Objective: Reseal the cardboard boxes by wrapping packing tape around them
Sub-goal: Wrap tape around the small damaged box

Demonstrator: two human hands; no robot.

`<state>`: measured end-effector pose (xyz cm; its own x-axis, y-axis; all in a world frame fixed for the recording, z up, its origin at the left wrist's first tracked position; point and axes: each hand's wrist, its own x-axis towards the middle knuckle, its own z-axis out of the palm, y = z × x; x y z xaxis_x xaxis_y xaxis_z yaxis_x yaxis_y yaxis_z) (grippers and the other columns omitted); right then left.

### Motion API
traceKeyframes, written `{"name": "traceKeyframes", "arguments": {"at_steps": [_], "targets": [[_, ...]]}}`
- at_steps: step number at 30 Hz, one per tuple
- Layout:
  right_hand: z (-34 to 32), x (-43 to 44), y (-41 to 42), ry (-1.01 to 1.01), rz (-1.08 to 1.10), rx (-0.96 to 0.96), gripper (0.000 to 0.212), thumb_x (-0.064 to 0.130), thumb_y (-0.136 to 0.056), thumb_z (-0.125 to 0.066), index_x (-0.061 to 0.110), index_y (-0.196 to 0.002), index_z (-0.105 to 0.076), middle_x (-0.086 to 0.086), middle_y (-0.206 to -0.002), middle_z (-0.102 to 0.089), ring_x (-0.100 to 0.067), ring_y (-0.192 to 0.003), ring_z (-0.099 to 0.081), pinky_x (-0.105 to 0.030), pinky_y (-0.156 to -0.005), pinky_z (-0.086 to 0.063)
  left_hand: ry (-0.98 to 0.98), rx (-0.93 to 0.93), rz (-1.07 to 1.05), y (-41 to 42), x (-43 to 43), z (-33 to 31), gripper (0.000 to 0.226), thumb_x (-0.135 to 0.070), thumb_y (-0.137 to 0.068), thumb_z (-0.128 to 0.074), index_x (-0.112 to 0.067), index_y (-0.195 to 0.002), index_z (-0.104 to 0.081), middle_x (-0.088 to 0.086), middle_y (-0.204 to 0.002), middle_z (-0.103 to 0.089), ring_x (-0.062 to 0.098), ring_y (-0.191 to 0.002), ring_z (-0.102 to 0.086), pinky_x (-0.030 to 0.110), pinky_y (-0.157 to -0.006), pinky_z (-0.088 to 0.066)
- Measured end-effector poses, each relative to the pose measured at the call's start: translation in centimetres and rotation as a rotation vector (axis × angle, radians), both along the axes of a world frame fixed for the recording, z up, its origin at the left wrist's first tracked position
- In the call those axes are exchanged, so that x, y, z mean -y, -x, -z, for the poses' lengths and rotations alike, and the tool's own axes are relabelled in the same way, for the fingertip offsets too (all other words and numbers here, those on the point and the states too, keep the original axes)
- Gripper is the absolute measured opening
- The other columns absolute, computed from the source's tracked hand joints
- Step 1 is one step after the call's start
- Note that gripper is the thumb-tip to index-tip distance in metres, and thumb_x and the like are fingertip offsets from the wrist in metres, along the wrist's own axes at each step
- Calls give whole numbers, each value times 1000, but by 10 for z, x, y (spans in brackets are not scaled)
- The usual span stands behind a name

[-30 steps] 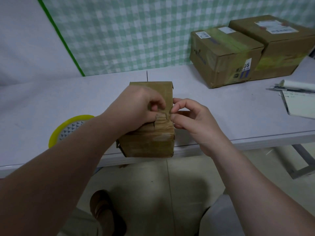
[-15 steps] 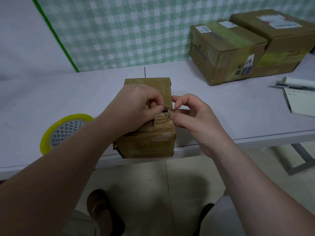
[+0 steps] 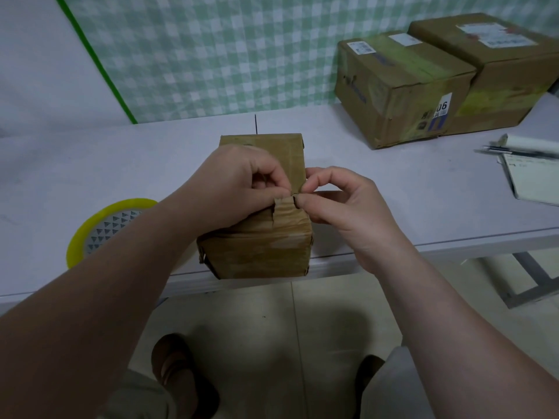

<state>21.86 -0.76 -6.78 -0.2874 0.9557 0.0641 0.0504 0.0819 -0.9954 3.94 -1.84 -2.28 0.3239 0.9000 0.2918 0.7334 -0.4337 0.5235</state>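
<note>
A small brown cardboard box (image 3: pixel 260 255) stands at the table's front edge, partly overhanging it. Brown tape covers its top, with a torn loose strip (image 3: pixel 284 207) lifted near the right side. My left hand (image 3: pixel 239 189) rests on the box top and pinches the strip's upper end with thumb and forefinger. My right hand (image 3: pixel 338 204) pinches the same spot from the right. A yellow-rimmed roll of packing tape (image 3: pixel 106 228) lies flat on the table to the left, partly hidden by my left forearm.
Two larger taped cardboard boxes (image 3: pixel 402 89) (image 3: pixel 499 65) sit side by side at the back right. A notebook (image 3: pixel 535 173) with a pen (image 3: pixel 514 152) lies at the right edge. The white table (image 3: pixel 90 164) backs onto a green checked wall.
The view has shifted slightly. Both hands stay pinched at the torn tape edge on the box top, with the loose strip lifted a little more; the box has not moved.
</note>
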Motion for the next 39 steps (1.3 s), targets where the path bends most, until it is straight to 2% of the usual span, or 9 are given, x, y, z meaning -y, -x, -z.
{"name": "traceKeyframes", "arguments": {"at_steps": [3, 7, 11, 15, 20, 26, 31, 37, 39], "targets": [[-5, -2, 3, -51, 30, 85, 20, 29, -60, -78, 24, -73, -65, -21, -90, -68, -35, -73, -66, -54, -78, -54, 48, -17, -45, -5, 0, -3, 11, -16, -82, -69, -26, -77, -67, -17, -64, -58, 0, -64, -55, 6, -58, -40], [-11, -5, 7, -120, 108, 261, 21, 32, -55, -74, 23, -72, -64, 4, -78, -67, -13, -65, -68, -48, -77, -55, 103, -24, -73, -7, -2, -5, 8, -19, -84, -67, -25, -79, -67, -20, -59, -56, -10, -61, -53, 3, -59, -38], [-18, 1, 10, -161, 169, 370, 15, 33, -55, -67, 28, -69, -65, 8, -57, -64, -9, -65, -68, -43, -80, -55, 141, 18, -70, -5, -1, -5, 9, -19, -84, -68, -25, -77, -67, -28, -57, -58, -4, -55, -52, 6, -55, -39], [-21, -1, 2, -125, 106, 281, 10, 14, -67, -71, 24, -67, -70, 6, -84, -73, -10, -61, -68, -31, -73, -53, 142, 90, -35, -1, 1, -3, 11, -15, -81, -71, -26, -78, -70, -10, -63, -61, 8, -56, -49, 12, -54, -40], [-14, -5, -7, -45, -4, 141, 28, 0, -76, -65, 25, -66, -74, 8, -118, -66, -12, -64, -62, -27, -66, -48, 193, 134, 7, 2, 1, -3, 8, -10, -77, -73, -19, -79, -73, -21, -66, -60, 3, -58, -52, 10, -55, -41], [-11, -7, -11, -40, -38, 106, 33, -6, -78, -64, 23, -66, -74, 6, -121, -64, -12, -67, -63, -28, -65, -47, 227, 97, 60, 5, -1, -5, 8, -10, -77, -74, -18, -77, -74, -6, -75, -64, 8, -62, -55, 12, -58, -44], [-12, -5, -10, -30, -61, 90, 33, -6, -78, -64, 23, -63, -72, 4, -124, -63, -9, -64, -62, -28, -65, -46, 256, 104, 45, 6, -2, -6, 8, -9, -76, -75, -17, -75, -72, -6, -75, -63, 3, -61, -55, 12, -58, -44], [-11, -4, -9, -64, -52, 160, 22, 11, -73, -67, 30, -65, -74, 7, -127, -60, -24, -84, -69, -42, -83, -52, 260, 67, 28, 6, -3, -6, 16, -5, -76, -74, -21, -74, -71, -6, -74, -63, 2, -61, -55, 11, -58, -43], [-12, -3, -8, -57, -55, 151, 15, 19, -70, -67, 32, -65, -73, 9, -127, -59, -20, -85, -68, -39, -84, -51, 243, 36, 37, 6, -2, -7, 19, -6, -77, -73, -25, -75, -70, -6, -76, -62, 2, -63, -55, 11, -59, -43]]}}
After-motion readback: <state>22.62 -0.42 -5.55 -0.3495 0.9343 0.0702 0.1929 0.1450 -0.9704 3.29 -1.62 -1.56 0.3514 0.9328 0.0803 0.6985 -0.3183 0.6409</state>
